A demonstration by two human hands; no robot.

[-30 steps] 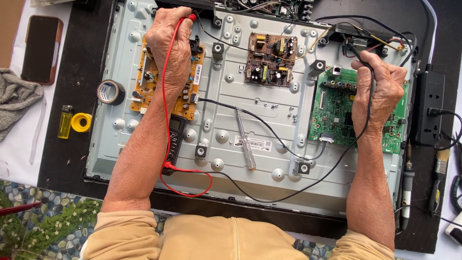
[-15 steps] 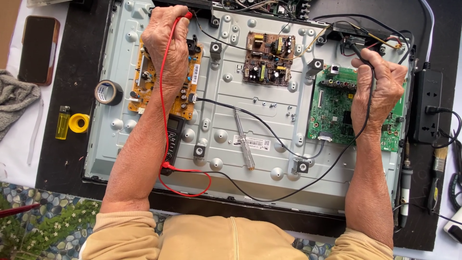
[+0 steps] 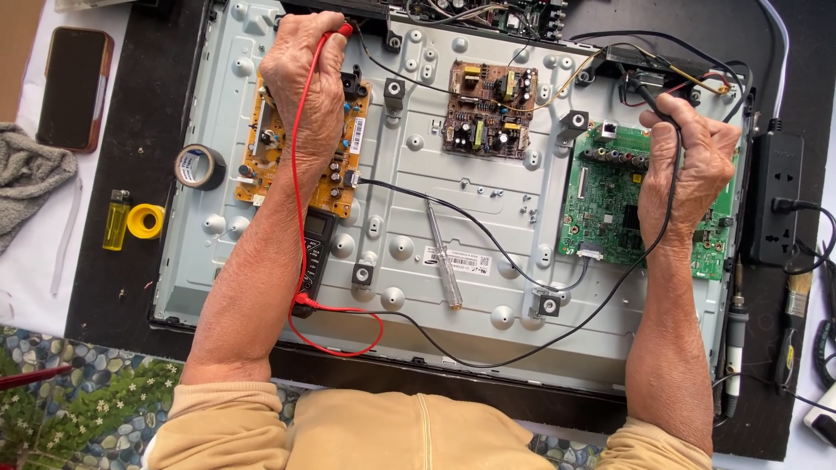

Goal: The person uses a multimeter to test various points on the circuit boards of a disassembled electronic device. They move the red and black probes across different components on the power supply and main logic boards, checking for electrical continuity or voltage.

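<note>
Two probes placed, with testing seemingly mid-way on the opened grey metal television back panel (image 3: 488,287).
Left hand (image 3: 305,83) fingers curl tight around the red-wired probe (image 3: 344,30) above the orange power board (image 3: 300,152); right hand (image 3: 692,161) pinches the black-wired probe (image 3: 649,96) above the green main board (image 3: 610,204), right of that power board. Black multimeter (image 3: 315,248) lies just below the power board.
</note>
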